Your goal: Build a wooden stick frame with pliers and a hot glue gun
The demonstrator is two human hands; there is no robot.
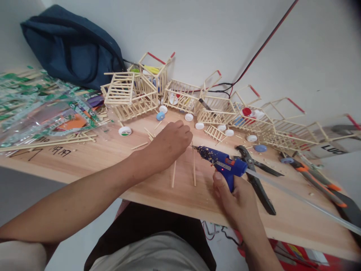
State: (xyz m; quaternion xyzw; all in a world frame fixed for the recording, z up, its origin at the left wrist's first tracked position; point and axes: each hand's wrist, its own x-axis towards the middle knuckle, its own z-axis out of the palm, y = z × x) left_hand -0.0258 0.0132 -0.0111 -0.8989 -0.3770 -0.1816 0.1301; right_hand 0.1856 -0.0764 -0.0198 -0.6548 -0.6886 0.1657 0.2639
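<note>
My right hand (232, 194) is wrapped around the handle of a blue hot glue gun (222, 162), its red light lit and a long clear glue stick (299, 201) trailing from the back. The gun's dark, crumb-covered nozzle points left at the upper end of a thin wooden stick (194, 169) on the table. My left hand (176, 139) is closed just left of the nozzle, fingertips turned down; what they pinch is hidden behind the hand. Under that hand another wooden stick (174, 174) extends toward me, roughly parallel to the first.
Several stick-built carts (132, 94) with bottle-cap wheels line the wall. Black cutters (259, 184) and orange-handled pliers (318, 178) lie at right. Plastic-wrapped sticks (42, 109) and a dark blue bag (73, 45) occupy the left. The wooden table's (152, 188) front edge is near my lap.
</note>
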